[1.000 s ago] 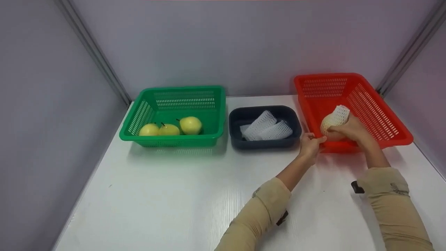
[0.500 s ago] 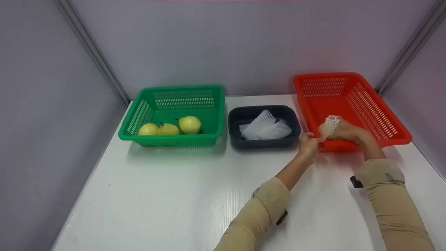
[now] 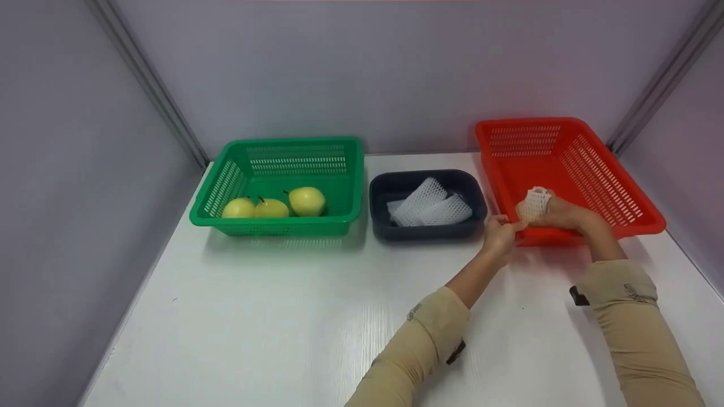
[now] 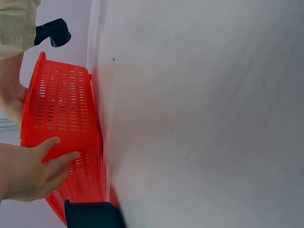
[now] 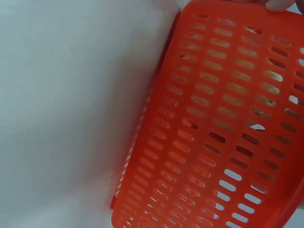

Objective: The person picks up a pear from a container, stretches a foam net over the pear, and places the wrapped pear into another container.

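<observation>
Inside the red basket (image 3: 577,169), in its near left corner, sits a pale yellow fruit, apparently a pear, in a white foam net sleeve (image 3: 534,204). My right hand (image 3: 563,213) reaches over the near rim and holds this netted pear from its right side. At the same corner my left hand (image 3: 500,242) grips the rim of the basket. In the left wrist view, the fingers of the left hand (image 4: 35,173) lie against the outside of the basket wall. The right wrist view shows the perforated basket wall (image 5: 204,118), which hides most of the right hand.
To the left of the red basket stands a dark blue tub (image 3: 428,233) with several white foam net sleeves (image 3: 424,203) inside. Farther left is a green basket (image 3: 283,226) with three yellow pears (image 3: 307,202). All stand on a white table (image 3: 271,316) before a grey wall.
My right hand has moved left and lower in the red basket, bringing the netted pear into the near left corner. The left hand has stayed on the rim.
</observation>
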The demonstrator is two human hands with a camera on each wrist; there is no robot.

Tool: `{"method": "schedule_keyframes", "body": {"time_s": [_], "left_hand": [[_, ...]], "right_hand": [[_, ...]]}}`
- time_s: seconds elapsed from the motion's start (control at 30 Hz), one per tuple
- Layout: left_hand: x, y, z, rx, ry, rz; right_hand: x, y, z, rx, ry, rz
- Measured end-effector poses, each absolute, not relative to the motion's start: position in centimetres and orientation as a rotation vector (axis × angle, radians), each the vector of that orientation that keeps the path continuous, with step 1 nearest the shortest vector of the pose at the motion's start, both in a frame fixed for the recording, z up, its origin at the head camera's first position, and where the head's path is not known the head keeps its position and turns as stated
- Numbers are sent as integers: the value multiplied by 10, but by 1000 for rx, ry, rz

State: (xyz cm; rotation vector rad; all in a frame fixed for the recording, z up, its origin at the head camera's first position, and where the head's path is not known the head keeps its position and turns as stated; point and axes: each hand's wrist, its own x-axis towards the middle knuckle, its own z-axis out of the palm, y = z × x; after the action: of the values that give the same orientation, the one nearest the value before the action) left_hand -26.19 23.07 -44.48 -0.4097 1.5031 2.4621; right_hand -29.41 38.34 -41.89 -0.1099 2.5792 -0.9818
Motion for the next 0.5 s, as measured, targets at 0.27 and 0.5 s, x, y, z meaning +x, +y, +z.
{"method": "schedule_keyframes", "body": {"time_s": [0.27, 0.5], "left_hand": [[-262, 229, -444, -366, 1545, 2440], [-263, 229, -445, -377, 1531, 2437]], "right_hand": [[-293, 382, -417, -106, 2629, -1088], [-287, 380, -411, 5, 2676, -1171]]}}
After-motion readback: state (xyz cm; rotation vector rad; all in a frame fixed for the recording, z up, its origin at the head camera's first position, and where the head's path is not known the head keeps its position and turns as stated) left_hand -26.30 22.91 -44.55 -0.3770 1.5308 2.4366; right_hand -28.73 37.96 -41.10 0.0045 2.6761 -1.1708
